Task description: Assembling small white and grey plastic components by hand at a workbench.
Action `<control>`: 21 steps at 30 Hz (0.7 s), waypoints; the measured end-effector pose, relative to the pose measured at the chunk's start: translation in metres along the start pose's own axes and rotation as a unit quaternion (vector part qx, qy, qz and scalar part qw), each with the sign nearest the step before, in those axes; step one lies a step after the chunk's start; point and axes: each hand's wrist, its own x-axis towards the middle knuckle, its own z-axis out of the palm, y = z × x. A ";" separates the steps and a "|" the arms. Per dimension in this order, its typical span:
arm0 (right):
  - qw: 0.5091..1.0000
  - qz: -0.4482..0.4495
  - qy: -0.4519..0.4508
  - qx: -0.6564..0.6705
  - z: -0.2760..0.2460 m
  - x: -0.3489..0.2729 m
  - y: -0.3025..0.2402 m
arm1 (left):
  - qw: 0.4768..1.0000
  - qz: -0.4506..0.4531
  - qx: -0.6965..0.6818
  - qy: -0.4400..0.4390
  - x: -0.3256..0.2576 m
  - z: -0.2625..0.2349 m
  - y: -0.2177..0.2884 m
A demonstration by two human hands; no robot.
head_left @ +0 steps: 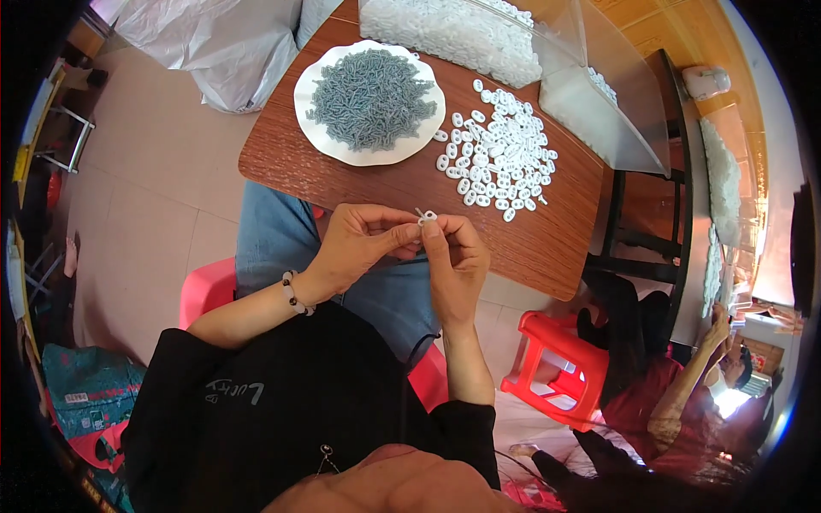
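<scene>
Just off the table's near edge, my two hands meet fingertip to fingertip. My right hand [451, 256] pinches a small white oval piece with two holes [428, 218] between thumb and fingers. Against its left side, my left hand [363, 241] is closed in a pinch; what lies between those fingertips is too small to make out. A thin tip sticks up beside the white piece. Beyond my hands, a white wavy-rimmed plate [370, 159] bears a heap of small grey ridged pieces [369, 98]. Right of it, many similar white two-hole pieces [505, 150] lie loose on the table.
The brown wooden table [286, 162] has a rounded near-left corner. Clear bins of white pieces [449, 43] stand along its far and right sides. A red stool [556, 368] is at the right, near another person's arm [688, 385]. White plastic bags [214, 51] sit at far left.
</scene>
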 end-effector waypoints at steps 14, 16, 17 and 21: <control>1.000 0.009 -0.004 -0.015 -0.007 -0.002 0.003 | 0.958 -0.182 -0.222 0.011 0.000 -0.022 0.008; 1.000 0.010 -0.010 -0.018 -0.007 -0.002 0.003 | 0.957 -0.181 -0.228 0.010 -0.001 -0.020 0.011; 1.000 0.011 -0.015 -0.021 -0.008 -0.002 0.003 | 0.964 -0.168 -0.204 0.007 -0.001 -0.019 0.013; 1.000 0.013 0.001 0.022 -0.002 -0.003 0.005 | 0.986 -0.120 -0.110 -0.016 0.000 -0.018 0.010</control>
